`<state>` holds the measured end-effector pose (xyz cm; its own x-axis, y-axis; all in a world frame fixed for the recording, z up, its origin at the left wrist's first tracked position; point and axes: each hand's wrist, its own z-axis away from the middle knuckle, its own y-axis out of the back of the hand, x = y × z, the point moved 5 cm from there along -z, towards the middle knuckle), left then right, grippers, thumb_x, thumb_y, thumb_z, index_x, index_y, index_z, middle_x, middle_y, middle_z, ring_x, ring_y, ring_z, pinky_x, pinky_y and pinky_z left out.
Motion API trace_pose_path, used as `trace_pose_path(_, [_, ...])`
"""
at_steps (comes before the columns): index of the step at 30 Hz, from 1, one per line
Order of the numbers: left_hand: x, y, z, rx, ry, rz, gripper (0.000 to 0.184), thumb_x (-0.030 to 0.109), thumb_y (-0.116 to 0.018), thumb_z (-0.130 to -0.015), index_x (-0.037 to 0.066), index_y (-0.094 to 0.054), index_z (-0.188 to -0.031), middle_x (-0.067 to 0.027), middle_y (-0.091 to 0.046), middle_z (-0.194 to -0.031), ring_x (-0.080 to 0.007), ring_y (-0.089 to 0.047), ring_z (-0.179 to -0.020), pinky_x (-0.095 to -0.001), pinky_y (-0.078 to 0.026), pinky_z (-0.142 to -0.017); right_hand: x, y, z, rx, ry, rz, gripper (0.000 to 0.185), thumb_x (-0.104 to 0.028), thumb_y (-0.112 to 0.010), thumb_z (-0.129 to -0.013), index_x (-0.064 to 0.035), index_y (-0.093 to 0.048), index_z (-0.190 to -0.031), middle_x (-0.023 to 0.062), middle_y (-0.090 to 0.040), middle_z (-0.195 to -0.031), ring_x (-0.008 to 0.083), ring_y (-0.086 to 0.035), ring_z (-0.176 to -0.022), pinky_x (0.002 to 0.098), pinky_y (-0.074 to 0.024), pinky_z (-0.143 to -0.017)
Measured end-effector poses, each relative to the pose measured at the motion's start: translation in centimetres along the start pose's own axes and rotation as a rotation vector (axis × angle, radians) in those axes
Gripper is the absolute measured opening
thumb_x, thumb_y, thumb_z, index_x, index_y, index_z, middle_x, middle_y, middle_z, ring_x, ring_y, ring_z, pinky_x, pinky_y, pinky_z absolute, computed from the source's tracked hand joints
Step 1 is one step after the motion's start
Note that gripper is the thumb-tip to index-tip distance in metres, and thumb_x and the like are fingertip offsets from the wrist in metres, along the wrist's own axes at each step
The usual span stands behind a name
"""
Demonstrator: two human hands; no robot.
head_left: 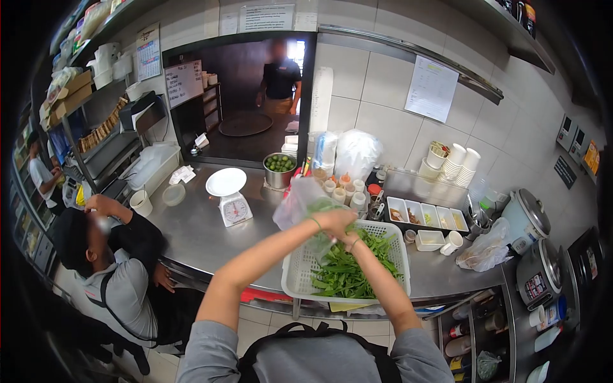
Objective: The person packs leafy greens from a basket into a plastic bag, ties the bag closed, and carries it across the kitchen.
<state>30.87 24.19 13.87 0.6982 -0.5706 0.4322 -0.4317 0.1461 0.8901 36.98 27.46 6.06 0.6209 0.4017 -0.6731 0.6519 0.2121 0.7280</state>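
Note:
A white perforated basket [295, 274] sits at the counter's front edge, holding cut green leaves [351, 271]. Above its back left part, my left hand [333, 223] is closed on a clear plastic bag [299, 203] with some greens inside. The bag hangs to the left of the hand, partly over the basket's rim. My right hand [350, 241] is close beside the left one, just over the leaves, with its fingers bent near the bag's edge; what it grips is too small to make out.
Left on the steel counter [185, 223] stand a kitchen scale [235, 207] and a pot of green fruits [280, 167]. Sauce bottles [348, 191], a condiment tray [428, 214] and cups lie behind and right. A co-worker [121, 287] is at the left; another person stands beyond the window.

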Motion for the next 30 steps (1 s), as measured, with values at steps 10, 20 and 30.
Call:
trace_pose_path(10, [8.1, 2.1, 5.4, 0.589, -0.081, -0.194, 0.028, 0.008, -0.065, -0.067, 0.005, -0.055, -0.092, -0.0175, -0.049, -0.109, -0.0353, -0.052, -0.098, -0.0399, -0.046, -0.079, 1.9, 0.4, 3.0, 0.097, -0.034, -0.179, 0.04, -0.014, -0.06, -0.074, -0.0067, -0.053, -0.113, 0.0128, -0.059, -0.107, 0.026, -0.059, -0.093, 0.0326, -0.0477, -0.076])
trace_pose_path(20, [5.9, -4.9, 9.9, 0.251, -0.074, 0.315, 0.014, 0.011, -0.064, -0.074, 0.004, -0.052, -0.076, -0.0064, -0.054, -0.071, -0.0241, -0.056, -0.073, -0.033, -0.045, -0.066, 1.8, 0.1, 2.1, 0.111, -0.05, -0.221, 0.039, -0.014, -0.06, -0.075, -0.0069, -0.054, -0.113, 0.0131, -0.059, -0.107, 0.0264, -0.059, -0.093, 0.0328, -0.048, -0.075])
trace_pose_path(30, [9.3, 0.4, 11.0, 0.521, 0.023, -0.037, 0.03, -0.005, -0.053, -0.065, 0.007, -0.052, -0.092, -0.018, -0.036, -0.124, -0.0343, -0.058, -0.075, -0.0411, -0.048, -0.06, -0.8, -3.7, 2.4, 0.06, -0.004, -0.258, 0.039, -0.014, -0.059, -0.075, -0.007, -0.054, -0.113, 0.0135, -0.059, -0.107, 0.0267, -0.06, -0.093, 0.0331, -0.0483, -0.075])
